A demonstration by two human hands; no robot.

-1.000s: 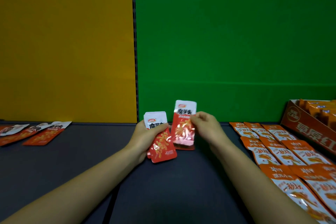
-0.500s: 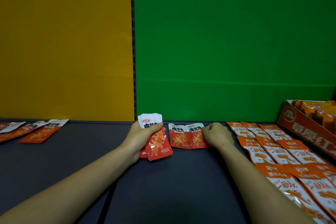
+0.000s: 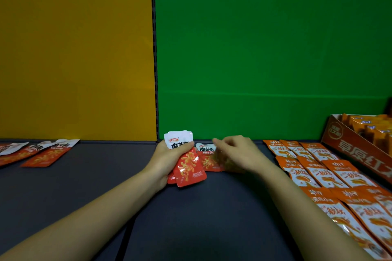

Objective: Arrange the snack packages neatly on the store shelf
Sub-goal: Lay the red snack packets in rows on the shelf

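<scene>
My left hand (image 3: 167,159) grips a small stack of red-and-white snack packets (image 3: 186,165), held upright just above the dark shelf (image 3: 106,186). To its right, red-and-white packets (image 3: 206,158) lie flat at the back of the shelf by the green panel. My right hand (image 3: 235,152) hovers over them, blurred, fingers spread toward the left, partly hiding the right one. I see nothing in that hand.
Rows of orange packets (image 3: 331,178) cover the shelf's right side. An orange display box (image 3: 360,150) with more packets stands at the far right. Red-and-white packets (image 3: 42,152) lie at the back left. Yellow and green back panels meet at a slotted upright (image 3: 156,70).
My right hand laid its packet flat beside another at the shelf's back, then let go and moved left over them. The left hand's stack stayed put.
</scene>
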